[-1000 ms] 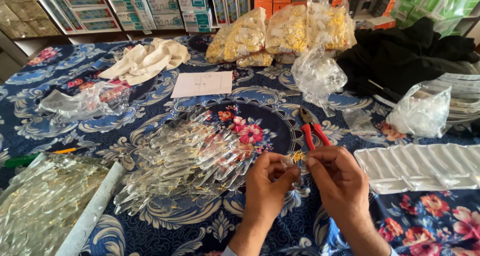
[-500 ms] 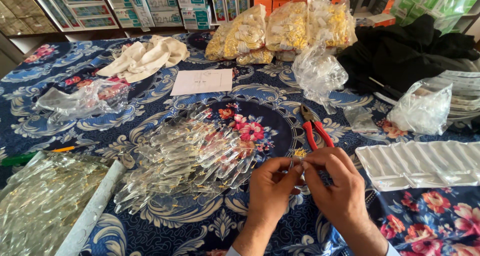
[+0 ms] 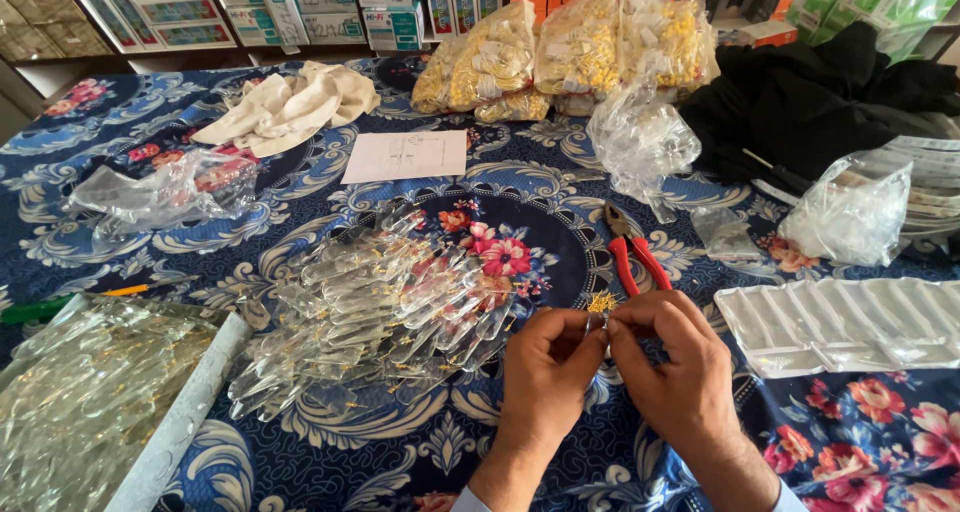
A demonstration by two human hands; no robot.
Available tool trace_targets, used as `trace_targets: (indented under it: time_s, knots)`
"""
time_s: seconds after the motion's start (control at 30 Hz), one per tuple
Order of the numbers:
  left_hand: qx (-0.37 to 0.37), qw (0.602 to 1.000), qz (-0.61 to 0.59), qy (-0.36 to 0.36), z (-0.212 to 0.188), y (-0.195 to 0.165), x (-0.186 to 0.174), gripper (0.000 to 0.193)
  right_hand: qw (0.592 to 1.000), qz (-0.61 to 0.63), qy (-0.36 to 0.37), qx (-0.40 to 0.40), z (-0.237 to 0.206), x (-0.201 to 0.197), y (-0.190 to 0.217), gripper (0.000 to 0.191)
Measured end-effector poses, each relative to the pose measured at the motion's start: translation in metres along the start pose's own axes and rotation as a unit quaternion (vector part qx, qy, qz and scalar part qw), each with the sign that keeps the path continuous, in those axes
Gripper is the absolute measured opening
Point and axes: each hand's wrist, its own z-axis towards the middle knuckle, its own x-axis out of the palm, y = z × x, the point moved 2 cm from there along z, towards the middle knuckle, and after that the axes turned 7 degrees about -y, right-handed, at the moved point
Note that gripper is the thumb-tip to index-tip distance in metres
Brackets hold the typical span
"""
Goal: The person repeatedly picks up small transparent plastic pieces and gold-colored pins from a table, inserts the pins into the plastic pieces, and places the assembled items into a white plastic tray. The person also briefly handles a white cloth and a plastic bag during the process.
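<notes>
My left hand (image 3: pixel 548 372) and my right hand (image 3: pixel 670 367) meet fingertip to fingertip low in the middle of the view, pinching a small clear crystal piece with a gold wire hook (image 3: pixel 600 321) between them. Just beyond the fingers lies a little heap of gold hooks (image 3: pixel 601 301). To the left of my hands spreads a pile of long clear crystal drops (image 3: pixel 375 307) on the blue floral cloth (image 3: pixel 300 452). Red-handled pliers (image 3: pixel 632 252) lie just above my right hand.
A white moulded plastic tray (image 3: pixel 850 322) sits at right. A box of more crystals (image 3: pixel 90 402) is at lower left. Bags of yellow parts (image 3: pixel 570 52), clear plastic bags (image 3: pixel 640 137), a paper sheet (image 3: pixel 405 156), cream cloth (image 3: pixel 290 102) and black fabric (image 3: pixel 820 92) lie farther back.
Both hands have shifted slightly and stay pressed together on the small piece. Nothing else on the cloth has moved.
</notes>
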Motion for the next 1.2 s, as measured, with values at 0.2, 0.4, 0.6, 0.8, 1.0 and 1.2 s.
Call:
trace_targets:
  time_s: [0.2,0.4,0.6,0.8,1.0,1.2]
  knots:
    - [0.048,0.997,0.049,0.018,-0.001,-0.006,0.000,0.007,0.996,0.021,0.024,0.087,-0.003,0.001,-0.018,0.009]
    - [0.007,0.998,0.031,0.046,-0.003,-0.004,0.000,0.005,0.910,0.239,0.076,0.330,-0.004,0.010,-0.052,0.015]
    - [-0.063,0.997,-0.033,0.041,-0.003,0.001,0.001,0.011,0.914,0.219,0.071,0.334,-0.006,0.008,-0.058,0.016]
    - [-0.019,0.997,-0.071,0.014,0.000,0.008,0.002,0.013,0.922,0.211,0.079,0.315,-0.007,0.007,-0.053,0.016]
    - [-0.006,0.999,-0.036,-0.022,0.000,0.010,0.002,0.010,0.945,0.132,0.080,0.289,-0.006,0.008,-0.045,0.015]
    - [-0.010,0.997,-0.068,-0.035,0.000,0.013,0.003,0.012,0.972,0.065,0.070,0.215,-0.005,0.004,-0.030,0.011]
